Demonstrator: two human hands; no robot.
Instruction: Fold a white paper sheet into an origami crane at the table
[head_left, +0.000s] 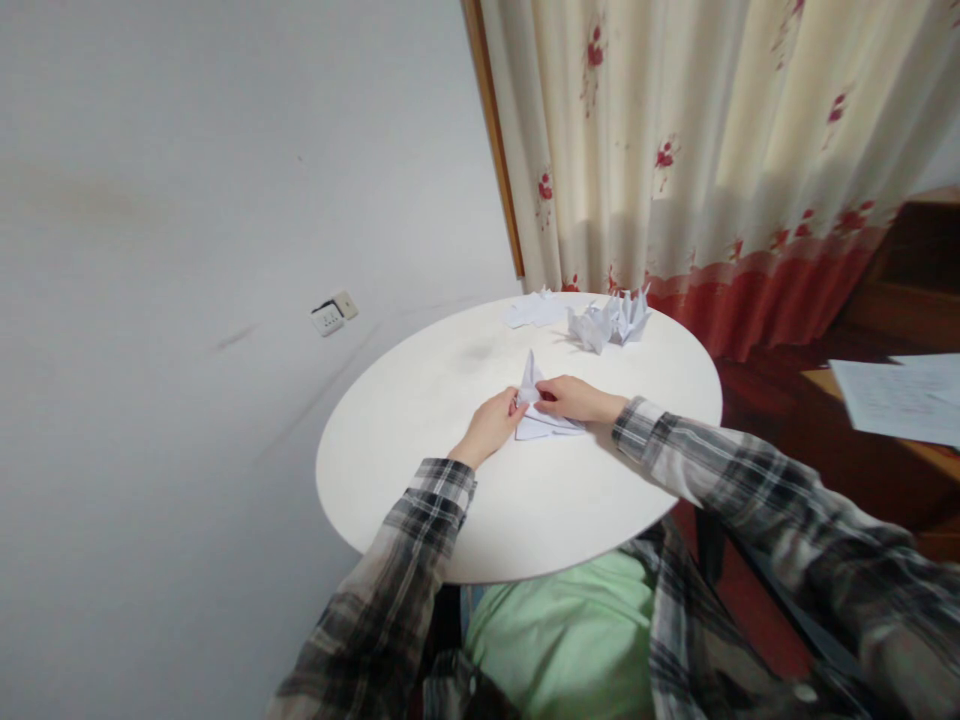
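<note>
Both hands pinch a small piece of folded white paper [530, 372], whose pointed tip stands up between them over the middle of the table. My left hand [491, 423] grips its left side with thumb and fingers. On the other side, my right hand [576, 398] has its fingers closed on the paper's right edge. Beneath them lie white paper sheets [546, 428], flat on the table and partly covered by my right hand. The fine folds are too small to make out.
The round white table [420, 420] stands against a wall with a socket [328, 318]. Several folded paper cranes [611, 322] and more white paper [534, 309] sit at its far side. A floral curtain [697, 150] hangs behind. Printed sheets [896, 395] lie on furniture at right.
</note>
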